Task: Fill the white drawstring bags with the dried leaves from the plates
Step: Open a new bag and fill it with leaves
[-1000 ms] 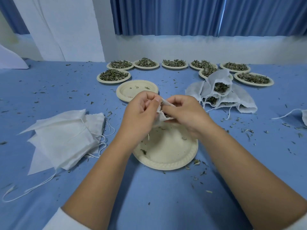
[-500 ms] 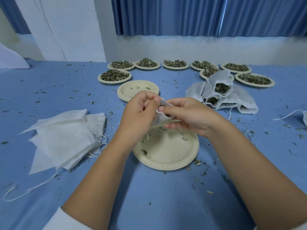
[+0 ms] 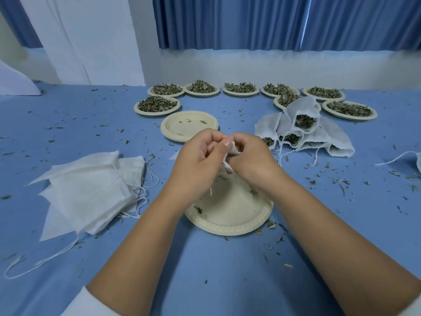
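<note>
— Drawstring bag (image 3: 230,153), the small white one: where is it?
— Up between both hands, bunched small, over the near plate (image 3: 227,226). Only a scrap of cloth shows between the knuckles.
— How are the hands set?
— Left hand (image 3: 198,163) has its fingers curled in, pinching the cloth near the top. Right hand (image 3: 252,160) is curled too, gripping the bag from the other side, and the two hands touch. A thin cord (image 3: 211,191) dangles under the left one.
— Anything in the bag?
— Can't tell, the fingers hide it. The plate beneath carries just a few leaf crumbs.
— And the rest?
— Flat bags (image 3: 91,190) are piled to the left, filled bags (image 3: 303,131) are heaped beyond the right hand, and plates of dried leaves (image 3: 157,105) line the far side of the blue table (image 3: 205,277).
</note>
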Motion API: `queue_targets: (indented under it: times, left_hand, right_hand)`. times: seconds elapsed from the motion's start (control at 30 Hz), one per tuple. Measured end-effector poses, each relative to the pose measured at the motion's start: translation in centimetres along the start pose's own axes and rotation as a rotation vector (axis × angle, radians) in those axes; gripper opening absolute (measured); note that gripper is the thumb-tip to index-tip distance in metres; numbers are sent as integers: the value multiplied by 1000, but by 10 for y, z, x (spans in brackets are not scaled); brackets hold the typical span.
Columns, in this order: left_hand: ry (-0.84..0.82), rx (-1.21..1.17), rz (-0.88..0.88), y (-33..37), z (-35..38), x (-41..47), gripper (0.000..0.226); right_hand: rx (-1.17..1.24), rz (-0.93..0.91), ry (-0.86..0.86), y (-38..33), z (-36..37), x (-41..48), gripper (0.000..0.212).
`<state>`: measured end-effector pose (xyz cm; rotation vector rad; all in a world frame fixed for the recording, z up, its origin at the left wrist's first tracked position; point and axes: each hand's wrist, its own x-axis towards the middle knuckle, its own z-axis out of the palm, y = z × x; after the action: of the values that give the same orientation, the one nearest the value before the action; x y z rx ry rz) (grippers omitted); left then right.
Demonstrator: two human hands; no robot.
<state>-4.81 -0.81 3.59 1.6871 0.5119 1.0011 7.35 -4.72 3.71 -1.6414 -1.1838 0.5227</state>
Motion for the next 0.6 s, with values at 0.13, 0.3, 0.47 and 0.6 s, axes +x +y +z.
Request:
queue_targets:
  times: [0.13,0.3,0.47,0.6]
  left_hand:
    - [24,0,-22,-2,-1,1,13]
    - [87,27,-32,-5,-1,3,16]
    - [66,38,-42,-5,-1,3,17]
    - [61,34,-42,-3,-2,3,16]
  right_hand:
    - [38,26,-37,3,-4,0,20]
    - [525,239,-293,-3,-21,3,13]
    - [555,255,-436,-4,-33,5,26]
    - [448,209,-362,0,-29,5,20]
